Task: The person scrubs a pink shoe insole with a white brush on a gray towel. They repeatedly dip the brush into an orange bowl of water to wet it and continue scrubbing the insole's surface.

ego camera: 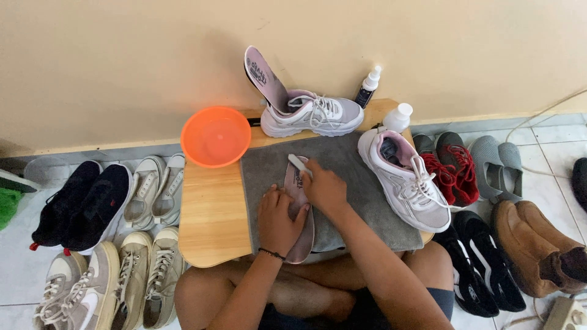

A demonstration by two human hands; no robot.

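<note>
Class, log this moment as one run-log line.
left hand: presses insole | right hand: holds white brush | under: grey towel

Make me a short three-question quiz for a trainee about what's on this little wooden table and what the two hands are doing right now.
1. True or false: the left hand presses flat on the pink insole lying on the grey towel.
2. What does the right hand hold? A) a white brush B) the spray bottle C) a shoelace
3. Fill in: the orange bowl sits at the table's far ______ corner.

Key
1. True.
2. A: a small white brush, its tip over the insole's far end.
3. Left, beside the white sneaker that has a second insole standing in it.
</note>
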